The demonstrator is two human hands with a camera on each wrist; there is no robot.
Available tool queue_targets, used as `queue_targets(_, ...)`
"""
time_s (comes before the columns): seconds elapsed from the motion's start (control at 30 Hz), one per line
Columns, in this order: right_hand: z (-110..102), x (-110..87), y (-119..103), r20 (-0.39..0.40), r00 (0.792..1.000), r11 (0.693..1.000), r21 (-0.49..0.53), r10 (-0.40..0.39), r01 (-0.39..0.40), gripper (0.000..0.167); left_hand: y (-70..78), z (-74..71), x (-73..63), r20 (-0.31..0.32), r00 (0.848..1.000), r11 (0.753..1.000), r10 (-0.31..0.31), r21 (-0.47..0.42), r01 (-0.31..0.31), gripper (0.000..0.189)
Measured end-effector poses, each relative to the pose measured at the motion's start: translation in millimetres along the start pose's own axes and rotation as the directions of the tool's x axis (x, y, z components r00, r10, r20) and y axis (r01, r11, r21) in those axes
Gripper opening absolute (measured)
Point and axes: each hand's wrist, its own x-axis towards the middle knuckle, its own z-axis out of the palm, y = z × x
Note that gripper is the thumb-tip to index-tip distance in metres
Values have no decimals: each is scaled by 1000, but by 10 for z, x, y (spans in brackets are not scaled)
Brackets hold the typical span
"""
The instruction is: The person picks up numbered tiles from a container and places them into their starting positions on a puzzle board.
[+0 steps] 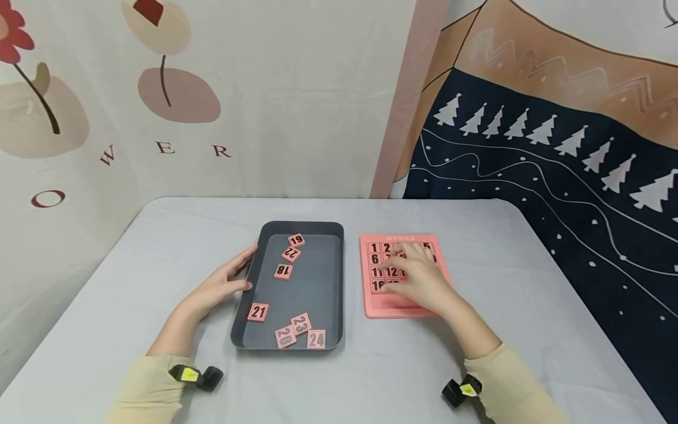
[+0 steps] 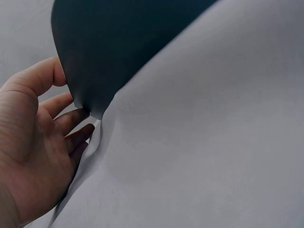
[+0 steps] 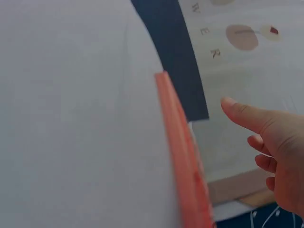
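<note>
My left hand (image 1: pixel 225 282) rests against the left side of a dark grey tray (image 1: pixel 329 282), its fingers and thumb spread along the rim. In the left wrist view the fingertips meet the tray's edge (image 2: pixel 95 71). Loose pink number tiles lie in the tray: tile 18 (image 1: pixel 283 271), tile 21 (image 1: pixel 258 312), tile 24 (image 1: pixel 316 339) and several others. My right hand (image 1: pixel 424 280) hovers over a pink number board (image 1: pixel 392 307), fingers loosely bent, thumb apart, with no tile visible between them. Rows of numbered tiles fill the board's upper part, partly hidden by this hand.
A white cloth (image 1: pixel 175 265) covers the table under the tray and board. The board stands to the right of the tray, with a narrow strip of cloth between them. Printed curtains (image 1: pixel 296 106) hang behind the table's far edge.
</note>
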Motion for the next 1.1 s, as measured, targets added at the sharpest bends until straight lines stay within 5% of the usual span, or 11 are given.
queue_targets(0.53,278,821,-523,173,964,977,-45,-200,210,45,-3,-8,-2,0,1000,1000,-1,5,1,79)
queue_targets(1.1,753,1354,-755,429,879,934,-179,-208,309,50,-14,-13,7,12,1000,1000,5,-2,-5,79)
